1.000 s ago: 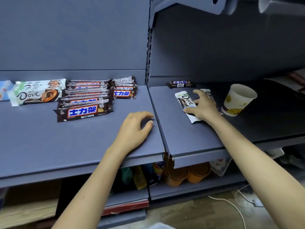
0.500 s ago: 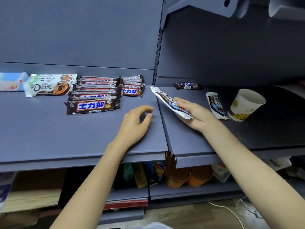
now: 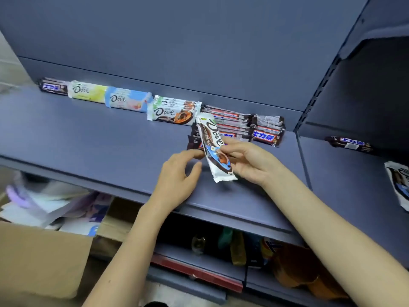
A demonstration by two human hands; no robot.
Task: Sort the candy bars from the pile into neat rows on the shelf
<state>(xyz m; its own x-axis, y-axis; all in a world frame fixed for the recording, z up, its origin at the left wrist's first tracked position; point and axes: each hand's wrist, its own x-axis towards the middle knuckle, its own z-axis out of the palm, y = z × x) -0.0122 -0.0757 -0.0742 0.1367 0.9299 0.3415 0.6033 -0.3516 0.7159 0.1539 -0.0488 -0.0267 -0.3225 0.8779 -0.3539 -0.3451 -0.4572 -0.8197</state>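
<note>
Blue-grey metal shelf (image 3: 88, 140) with a plain back wall, seen from above. Over its front half, the right hand (image 3: 250, 162) pinches a white Dove bar (image 3: 215, 149) between thumb and curled fingers. The bar is tilted, with its top end over a row of dark brown bars (image 3: 234, 125). The left hand (image 3: 177, 180) hovers just beside it, fingers relaxed and holding nothing. Its forefinger may touch the wrapper, though blur hides this. Dove stacks (image 3: 172, 113) line the back. A loose dark bar (image 3: 349, 144) lies on the neighbouring shelf.
</note>
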